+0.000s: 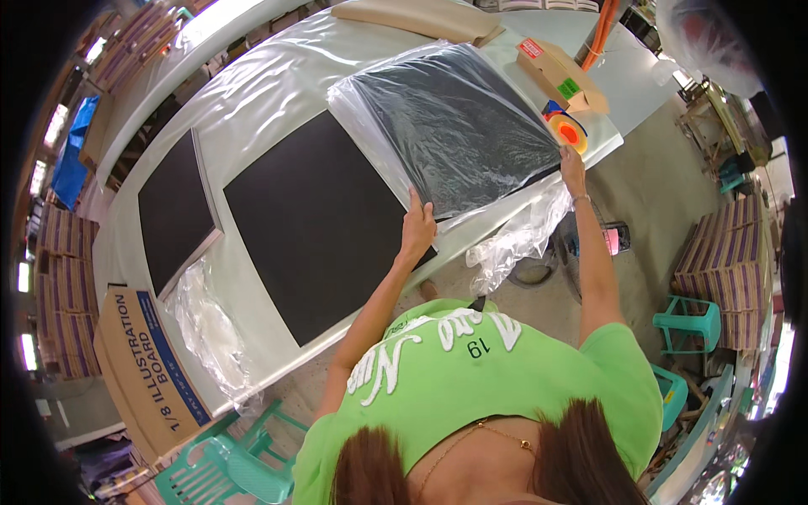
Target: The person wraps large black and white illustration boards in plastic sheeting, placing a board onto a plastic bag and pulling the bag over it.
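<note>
The left hand (418, 229) and right hand (573, 175) pinch one plastic-wrapped black stack (467, 122) beside two uncovered black slabs (320, 229).

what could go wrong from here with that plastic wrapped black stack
Clear plastic hanging over the near edge of the table could snag if the plastic-wrapped black stack is shifted. The left hand is at the stack's near left corner, close to the bare black board, so a slip might scuff that board. The orange roll sits just beyond the right hand and might get knocked.
</note>
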`<action>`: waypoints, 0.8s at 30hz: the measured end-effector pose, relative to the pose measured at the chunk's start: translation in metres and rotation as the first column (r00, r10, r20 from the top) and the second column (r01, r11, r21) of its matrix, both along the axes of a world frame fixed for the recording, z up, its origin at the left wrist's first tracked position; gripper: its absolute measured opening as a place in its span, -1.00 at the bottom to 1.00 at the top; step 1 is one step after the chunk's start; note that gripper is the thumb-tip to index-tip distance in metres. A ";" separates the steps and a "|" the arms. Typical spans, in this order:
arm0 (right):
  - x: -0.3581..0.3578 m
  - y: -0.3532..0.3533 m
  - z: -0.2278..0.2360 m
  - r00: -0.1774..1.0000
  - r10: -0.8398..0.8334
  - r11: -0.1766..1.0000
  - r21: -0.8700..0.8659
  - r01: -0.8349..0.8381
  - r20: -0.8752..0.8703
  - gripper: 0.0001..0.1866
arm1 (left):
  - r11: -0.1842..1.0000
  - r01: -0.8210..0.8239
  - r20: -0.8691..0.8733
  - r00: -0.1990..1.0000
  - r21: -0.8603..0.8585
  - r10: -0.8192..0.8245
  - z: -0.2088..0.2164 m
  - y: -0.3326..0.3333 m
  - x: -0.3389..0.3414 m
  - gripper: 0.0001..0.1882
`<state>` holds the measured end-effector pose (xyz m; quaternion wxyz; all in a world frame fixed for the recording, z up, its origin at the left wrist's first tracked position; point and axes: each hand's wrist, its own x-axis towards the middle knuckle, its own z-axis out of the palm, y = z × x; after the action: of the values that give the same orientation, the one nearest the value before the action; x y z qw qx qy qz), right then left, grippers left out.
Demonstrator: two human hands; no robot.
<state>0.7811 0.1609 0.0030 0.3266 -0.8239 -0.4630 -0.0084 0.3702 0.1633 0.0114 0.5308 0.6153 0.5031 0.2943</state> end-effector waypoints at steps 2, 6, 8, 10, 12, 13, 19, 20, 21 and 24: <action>0.018 0.029 -0.009 1.000 0.024 1.000 0.003 -0.024 -0.006 -0.69 | 1.000 0.007 -0.075 0.997 0.028 -0.004 -0.016 0.002 0.006 -0.27; 0.037 0.071 -0.025 0.999 0.052 0.999 0.001 -0.052 -0.003 -0.70 | 1.000 0.018 -0.190 0.982 0.001 -0.018 -0.025 0.002 0.019 -0.20; 0.035 0.089 -0.029 0.996 0.088 0.996 -0.011 -0.088 0.005 -0.68 | 1.000 -0.006 -0.198 0.980 0.028 0.012 -0.030 0.003 0.019 -0.19; 0.043 0.094 -0.039 0.995 0.094 0.996 -0.012 -0.094 0.037 -0.68 | 1.000 -0.002 -0.175 0.985 0.011 0.004 -0.032 0.004 0.027 -0.19; 0.029 0.098 -0.045 0.995 0.080 0.996 -0.036 -0.078 0.063 -0.69 | 0.999 -0.027 -0.146 0.989 -0.047 0.019 -0.030 0.006 0.023 -0.19; 0.027 0.097 -0.047 0.995 0.078 0.996 -0.038 -0.075 0.068 -0.69 | 0.996 -0.028 -0.125 0.992 -0.081 0.018 -0.030 0.008 0.023 -0.19; 0.017 0.086 -0.045 0.994 -0.074 0.987 -0.136 0.084 0.081 -0.72 | 0.988 0.002 -0.072 0.997 -0.155 -0.014 -0.030 0.008 0.026 -0.19; 0.012 0.085 -0.038 0.996 -0.030 0.981 -0.188 0.044 0.079 -0.74 | 0.988 -0.003 -0.064 0.998 -0.153 -0.007 -0.031 0.007 0.025 -0.19; -0.001 0.086 -0.032 0.994 -0.053 0.985 -0.158 0.068 0.092 -0.73 | 0.988 -0.006 -0.073 0.997 -0.156 -0.006 -0.032 0.008 0.022 -0.19; -0.014 0.079 -0.025 0.976 -0.111 0.993 -0.023 0.118 0.187 -0.71 | 0.988 0.021 -0.102 0.994 -0.155 -0.038 -0.031 0.006 0.024 -0.19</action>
<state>0.7673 0.2396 -0.0215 0.2669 -0.8504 -0.4433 -0.0959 0.3938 0.1694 -0.0191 0.5537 0.5946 0.5423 0.2141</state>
